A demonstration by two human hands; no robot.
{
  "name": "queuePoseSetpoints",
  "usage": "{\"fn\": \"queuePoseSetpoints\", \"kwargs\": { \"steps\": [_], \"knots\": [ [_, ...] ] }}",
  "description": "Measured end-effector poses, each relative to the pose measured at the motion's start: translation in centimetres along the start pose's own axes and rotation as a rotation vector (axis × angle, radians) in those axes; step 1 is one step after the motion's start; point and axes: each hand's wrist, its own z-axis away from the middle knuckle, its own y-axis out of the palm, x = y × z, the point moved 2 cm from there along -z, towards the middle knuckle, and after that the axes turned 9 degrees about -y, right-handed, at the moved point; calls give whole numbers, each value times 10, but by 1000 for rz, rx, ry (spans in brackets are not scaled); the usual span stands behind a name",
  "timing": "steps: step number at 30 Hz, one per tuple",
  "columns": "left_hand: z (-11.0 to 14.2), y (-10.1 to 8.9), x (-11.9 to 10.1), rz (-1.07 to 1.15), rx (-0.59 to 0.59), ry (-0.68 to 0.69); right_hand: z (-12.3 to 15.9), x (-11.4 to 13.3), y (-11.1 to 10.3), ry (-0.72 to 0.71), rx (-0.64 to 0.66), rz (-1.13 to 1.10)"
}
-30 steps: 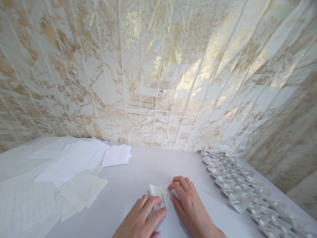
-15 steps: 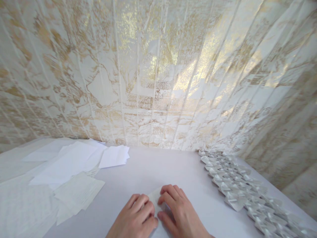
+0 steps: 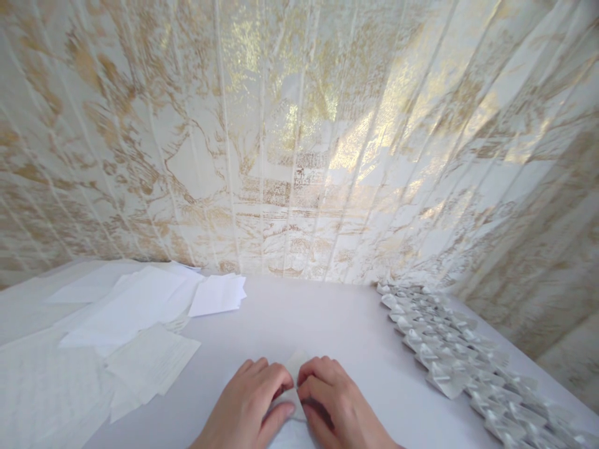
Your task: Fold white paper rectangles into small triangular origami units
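A small folded piece of white paper (image 3: 296, 365) lies on the white table (image 3: 299, 318) near the front edge, mostly covered by my hands. My left hand (image 3: 250, 402) has its fingers curled and pinches the paper's left part between thumb and fingertips. My right hand (image 3: 334, 399) sits right beside it, fingers curled, pinching the paper's right part. The fingertips of both hands almost touch over the paper.
Loose white sheets (image 3: 135, 305) lie scattered at the left, with a small stack of squares (image 3: 218, 294) behind them. A long row of several folded paper pieces (image 3: 449, 355) runs along the right side. A cream and gold curtain (image 3: 299, 137) hangs behind the table.
Both hands have drawn closer to me and together. The paper, earlier lying flat and showing under outstretched fingers, is now almost hidden beneath curled fingers.
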Motion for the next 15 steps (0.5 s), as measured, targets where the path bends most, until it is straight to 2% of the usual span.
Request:
{"fn": "queuePoseSetpoints", "kwargs": {
  "steps": [5,12,15],
  "knots": [
    [-1,3,1,41,4,-23,1,0,-1,11,6,0],
    [2,3,-3,-6,-69,81,1,0,2,170,23,60],
    [3,5,-4,-58,-90,107,-1,0,2,191,31,59]
  ]
}}
